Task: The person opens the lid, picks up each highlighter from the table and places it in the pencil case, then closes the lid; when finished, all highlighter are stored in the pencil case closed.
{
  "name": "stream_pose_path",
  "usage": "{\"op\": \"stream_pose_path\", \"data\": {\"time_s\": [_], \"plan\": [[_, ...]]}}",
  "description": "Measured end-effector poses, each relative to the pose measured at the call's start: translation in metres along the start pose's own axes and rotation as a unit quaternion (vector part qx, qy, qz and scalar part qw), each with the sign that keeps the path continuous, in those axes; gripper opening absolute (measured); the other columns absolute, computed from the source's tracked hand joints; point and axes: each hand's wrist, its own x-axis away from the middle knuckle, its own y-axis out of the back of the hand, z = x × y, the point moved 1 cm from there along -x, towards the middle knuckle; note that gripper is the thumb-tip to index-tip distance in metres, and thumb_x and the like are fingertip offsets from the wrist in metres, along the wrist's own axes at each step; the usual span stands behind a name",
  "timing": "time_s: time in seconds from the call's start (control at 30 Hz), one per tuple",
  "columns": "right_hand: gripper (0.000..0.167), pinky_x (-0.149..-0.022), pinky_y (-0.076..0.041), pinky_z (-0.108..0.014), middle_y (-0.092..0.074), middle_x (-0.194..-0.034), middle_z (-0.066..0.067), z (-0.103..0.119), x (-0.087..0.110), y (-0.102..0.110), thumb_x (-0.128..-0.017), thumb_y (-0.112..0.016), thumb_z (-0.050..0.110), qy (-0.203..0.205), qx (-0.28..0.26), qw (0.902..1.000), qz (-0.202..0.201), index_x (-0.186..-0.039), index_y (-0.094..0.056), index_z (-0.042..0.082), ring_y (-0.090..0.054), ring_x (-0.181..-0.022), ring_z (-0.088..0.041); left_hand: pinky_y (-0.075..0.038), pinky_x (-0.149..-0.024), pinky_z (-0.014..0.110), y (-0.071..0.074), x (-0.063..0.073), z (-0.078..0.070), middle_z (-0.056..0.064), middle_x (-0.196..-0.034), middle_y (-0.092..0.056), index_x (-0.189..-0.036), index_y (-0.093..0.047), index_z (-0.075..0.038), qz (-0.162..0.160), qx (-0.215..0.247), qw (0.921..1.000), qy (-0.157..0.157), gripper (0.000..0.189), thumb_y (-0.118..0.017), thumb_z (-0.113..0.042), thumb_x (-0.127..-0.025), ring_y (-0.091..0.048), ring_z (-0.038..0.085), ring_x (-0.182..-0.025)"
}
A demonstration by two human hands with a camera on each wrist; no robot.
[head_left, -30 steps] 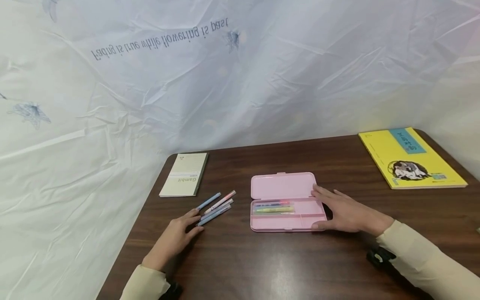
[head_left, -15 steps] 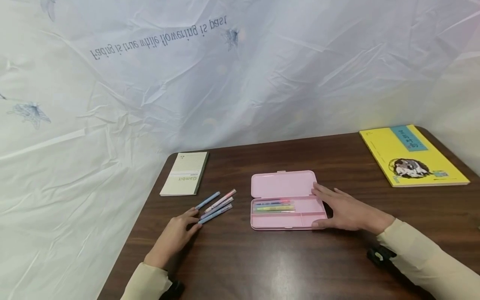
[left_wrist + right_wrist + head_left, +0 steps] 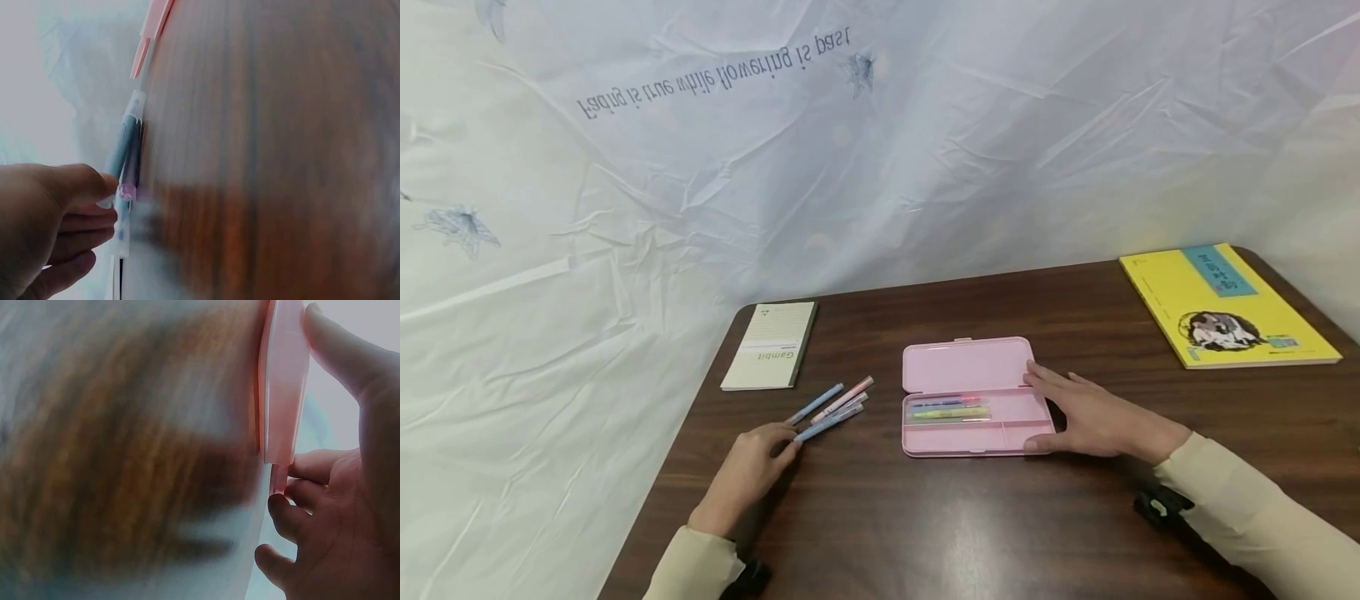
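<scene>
In the head view my left hand [image 3: 745,471] pinches the near end of a blue pen [image 3: 831,422]. The left wrist view shows thumb and index finger on this pen [image 3: 122,147], its clear-ended far tip pointing away. Close beside it lie another blue pen [image 3: 816,402], a pink-and-white pen [image 3: 844,399] and a purplish pen, partly covered. My right hand [image 3: 1097,417] rests at the right end of an open pink pencil case [image 3: 966,367], fingers spread from lid to front edge. The right wrist view has the thumb touching the case's edge [image 3: 286,381].
Several colored pens [image 3: 951,412] lie in the case's rear compartment; a divider splits the front one. A pale notepad [image 3: 767,346] is at the table's back left, a yellow book [image 3: 1225,308] at the back right. White printed sheeting [image 3: 925,167] hangs behind the brown table [image 3: 895,517].
My left fingers have closed on the nearest blue pen, which has shifted slightly over the purplish one. The right hand keeps its place on the case. The head view has tilted slightly.
</scene>
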Motion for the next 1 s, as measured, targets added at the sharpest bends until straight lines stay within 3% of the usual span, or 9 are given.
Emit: {"op": "stream_pose_path", "data": {"time_s": [0.27,0.53,0.77,1.0], "plan": [[0.109,-0.114,-0.020,-0.064,-0.027,-0.160,-0.023,-0.001,0.001,0.000,-0.078,-0.067,0.074,0.000,-0.003,1.0000,-0.002,-0.152,-0.037,0.001,-0.036,-0.142,-0.043,-0.058,-0.075,0.039,0.003,0.000,0.001,0.007,-0.094,-0.074,-0.090,-0.077,-0.006,-0.046,0.011,0.9988,-0.014,0.011,-0.082,-0.004,-0.081,-0.072,0.022,-0.087],[0.109,-0.114,-0.020,-0.064,-0.027,-0.160,-0.022,0.000,0.000,0.001,-0.077,-0.066,0.074,-0.001,-0.001,1.0000,-0.003,-0.152,-0.037,0.001,-0.036,-0.142,-0.042,-0.059,-0.073,0.039,0.009,-0.008,-0.002,0.005,-0.091,-0.074,-0.089,-0.077,-0.006,-0.088,0.020,0.9940,-0.061,0.012,-0.082,-0.003,-0.079,-0.072,0.020,-0.085],[0.110,-0.115,-0.020,-0.064,-0.027,-0.161,-0.022,0.002,0.000,0.002,-0.077,-0.067,0.074,-0.006,-0.004,1.0000,0.001,-0.153,-0.036,0.001,-0.035,-0.143,-0.043,-0.059,-0.072,0.037,0.011,-0.016,-0.007,0.003,-0.092,-0.073,-0.089,-0.076,-0.006,-0.100,0.037,0.9901,-0.091,0.012,-0.083,-0.004,-0.079,-0.071,0.016,-0.083],[0.110,-0.115,-0.020,-0.064,-0.027,-0.160,-0.023,0.002,0.000,0.001,-0.077,-0.067,0.074,-0.007,-0.002,1.0000,0.001,-0.153,-0.036,0.001,-0.037,-0.142,-0.043,-0.059,-0.071,0.036,0.012,-0.029,-0.023,0.004,-0.094,-0.074,-0.090,-0.077,-0.005,-0.096,0.063,0.9852,-0.128,0.011,-0.081,-0.003,-0.080,-0.070,0.016,-0.084]]}}
